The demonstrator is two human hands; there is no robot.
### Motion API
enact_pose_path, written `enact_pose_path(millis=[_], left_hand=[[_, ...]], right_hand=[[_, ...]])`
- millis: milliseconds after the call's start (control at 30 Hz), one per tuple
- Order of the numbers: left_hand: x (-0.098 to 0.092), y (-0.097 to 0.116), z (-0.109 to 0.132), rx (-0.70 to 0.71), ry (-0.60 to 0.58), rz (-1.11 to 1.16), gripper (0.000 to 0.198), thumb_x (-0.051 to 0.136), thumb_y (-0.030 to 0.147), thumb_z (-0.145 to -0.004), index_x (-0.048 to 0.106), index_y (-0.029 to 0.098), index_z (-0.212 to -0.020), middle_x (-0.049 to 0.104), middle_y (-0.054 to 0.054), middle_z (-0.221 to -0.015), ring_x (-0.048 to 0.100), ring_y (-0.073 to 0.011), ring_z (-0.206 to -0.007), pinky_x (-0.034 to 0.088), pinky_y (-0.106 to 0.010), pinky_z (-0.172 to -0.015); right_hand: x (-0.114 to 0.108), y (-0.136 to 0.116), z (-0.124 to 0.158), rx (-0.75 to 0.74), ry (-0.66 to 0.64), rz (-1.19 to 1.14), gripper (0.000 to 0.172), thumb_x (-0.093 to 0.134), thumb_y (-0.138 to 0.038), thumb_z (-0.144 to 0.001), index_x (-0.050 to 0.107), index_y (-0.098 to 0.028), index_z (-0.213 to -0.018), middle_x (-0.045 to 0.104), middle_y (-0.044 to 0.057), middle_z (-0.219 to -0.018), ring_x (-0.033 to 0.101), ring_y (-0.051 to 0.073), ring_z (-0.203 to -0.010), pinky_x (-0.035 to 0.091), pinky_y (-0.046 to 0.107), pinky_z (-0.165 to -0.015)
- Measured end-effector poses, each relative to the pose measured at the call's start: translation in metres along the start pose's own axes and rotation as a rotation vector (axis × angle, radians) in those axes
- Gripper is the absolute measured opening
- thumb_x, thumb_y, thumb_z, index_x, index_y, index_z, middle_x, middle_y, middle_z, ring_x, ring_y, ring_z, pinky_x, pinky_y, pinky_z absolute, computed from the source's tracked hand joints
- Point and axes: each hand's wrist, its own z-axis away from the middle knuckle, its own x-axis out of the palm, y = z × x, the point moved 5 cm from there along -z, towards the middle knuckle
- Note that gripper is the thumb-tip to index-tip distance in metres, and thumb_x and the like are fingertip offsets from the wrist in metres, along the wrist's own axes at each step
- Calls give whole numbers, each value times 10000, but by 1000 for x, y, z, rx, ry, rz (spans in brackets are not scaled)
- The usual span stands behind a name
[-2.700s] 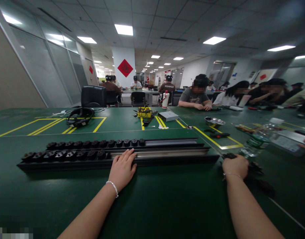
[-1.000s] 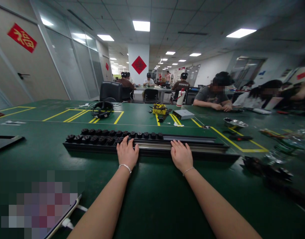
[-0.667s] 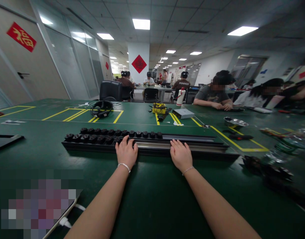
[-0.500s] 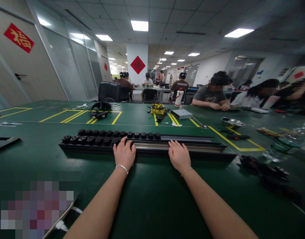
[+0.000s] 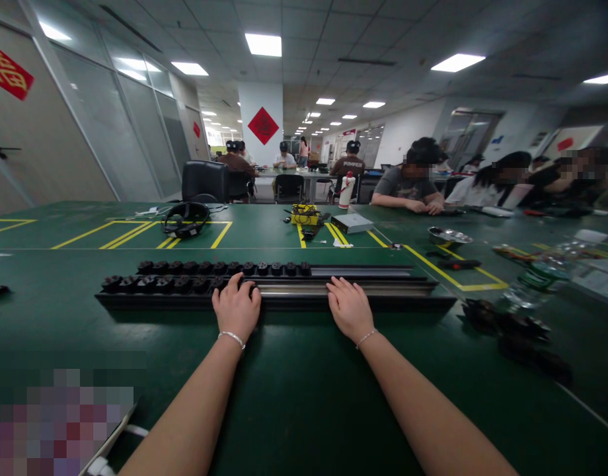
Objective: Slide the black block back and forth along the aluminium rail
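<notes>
Across the green table lie two long black rails side by side, a front rail [image 5: 274,302] and a back rail [image 5: 363,271]. Small round black pieces [image 5: 182,284] with slotted tops line the left part of both; they look like power track sockets. My left hand [image 5: 237,307], a bracelet at its wrist, rests on the front rail at the right end of its row, fingers apart and curved over the edge; its fingertips partly cover the last pieces. Farther right, my right hand [image 5: 350,307] lies on the same rail's bare metallic channel, fingers stretched out.
Beyond the rails are a black headset [image 5: 186,220], a yellow object with cables [image 5: 304,214], a grey box [image 5: 352,223] and a white bottle [image 5: 347,190]. On the right are a metal bowl [image 5: 449,236], a plastic bottle [image 5: 536,277] and dark parts [image 5: 502,320]. People sit farther back.
The whole scene has shifted slightly left in view as the head turned right. Both hands keep about the same places on the front rail.
</notes>
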Motion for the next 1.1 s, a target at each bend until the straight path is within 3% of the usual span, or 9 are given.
enact_pose_path(millis=[267,533,767,933,1100], left_hand=[[0,0,0,-22,-14,7,309,386,339,-796,653,255,-927,476,-24,-1265,523,-219,-975,218,-462,-1007],[-4,-2,-2,-44,-49,20,299,384,315,-790,670,276,-865,482,-1,-1270,539,-215,-955,213,-482,-999],[-3,-4,-2,-30,-14,56,279,378,282,-792,651,284,-849,500,26,-1256,568,-191,-906,188,-526,-997],[-3,-5,-3,-52,-32,66,304,381,274,-796,606,307,-997,483,0,-1278,562,-199,-942,187,-525,-1001],[-4,-6,-3,-112,-17,76,480,380,275,-792,390,230,-1269,429,-93,-1328,543,-221,-1005,218,-487,-1002]], right_hand=[[-1,0,1,-10,-2,-6,386,285,-288,-864,584,-216,-1097,509,27,-1257,410,179,-1190,255,389,-1001],[-2,-1,0,-15,-10,-11,364,289,-275,-862,625,-224,-990,517,32,-1249,409,184,-1193,264,397,-991],[-5,-2,1,-16,-11,-15,343,295,-276,-864,634,-221,-868,521,33,-1245,419,184,-1186,273,398,-984],[-5,-2,1,-22,3,-24,344,291,-268,-868,628,-212,-828,522,30,-1244,416,182,-1189,273,394,-987],[-3,-1,2,-23,4,-25,349,289,-276,-868,629,-210,-820,525,34,-1240,425,191,-1182,280,406,-982]])
